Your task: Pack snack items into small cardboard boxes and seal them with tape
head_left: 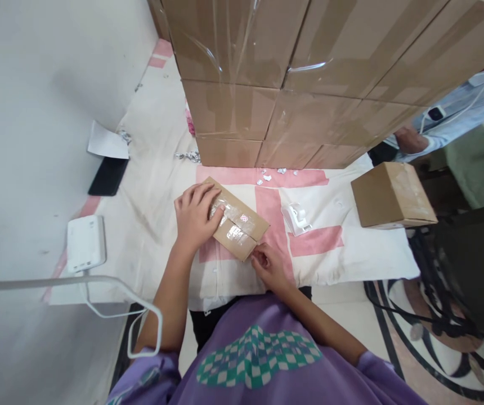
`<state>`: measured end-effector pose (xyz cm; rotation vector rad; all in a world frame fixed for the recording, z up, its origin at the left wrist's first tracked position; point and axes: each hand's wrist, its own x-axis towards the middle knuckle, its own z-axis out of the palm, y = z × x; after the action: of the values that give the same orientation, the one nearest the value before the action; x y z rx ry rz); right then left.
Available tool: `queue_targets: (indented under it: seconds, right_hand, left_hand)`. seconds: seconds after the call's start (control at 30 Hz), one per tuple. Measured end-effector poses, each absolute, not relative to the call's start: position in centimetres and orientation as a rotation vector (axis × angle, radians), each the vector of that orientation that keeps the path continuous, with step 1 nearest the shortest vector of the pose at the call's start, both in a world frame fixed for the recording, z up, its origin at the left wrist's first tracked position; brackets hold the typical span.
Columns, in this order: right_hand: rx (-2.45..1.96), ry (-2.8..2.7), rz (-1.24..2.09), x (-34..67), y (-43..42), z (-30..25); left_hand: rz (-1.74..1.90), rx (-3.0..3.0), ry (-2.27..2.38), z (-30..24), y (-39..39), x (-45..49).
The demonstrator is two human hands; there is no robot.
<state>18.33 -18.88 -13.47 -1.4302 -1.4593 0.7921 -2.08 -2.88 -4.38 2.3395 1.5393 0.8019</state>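
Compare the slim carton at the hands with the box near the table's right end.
Shape: the slim carton looks thin; the box is much deeper.
Contact: the left hand rests on the carton; neither it nor the right hand touches the box.
Print: the carton shows a red mark; the box's visible sides show none.
Shared: both are taped brown cardboard.
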Motion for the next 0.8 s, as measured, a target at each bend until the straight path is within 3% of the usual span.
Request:
queue_targets:
  seconds: [0.4,0.6,0.8]
  right_hand:
    - [-1.432,-1.507,0.547,19.4,-17.8,-13.1]
    - [-1.452,-1.514,0.806,17.4,-16.4,-12.0]
    - [-1.459,-1.481,0.650,19.9,-17.9,-11.0]
  left_hand:
    - [0.859,2.368,1.519,-4.8,-2.9,-2.2]
    - [0.899,2.367,1.492,-4.8,-2.8,-2.6]
    - [1.413,2.039,1.387,-8.0,-3.4,-2.2]
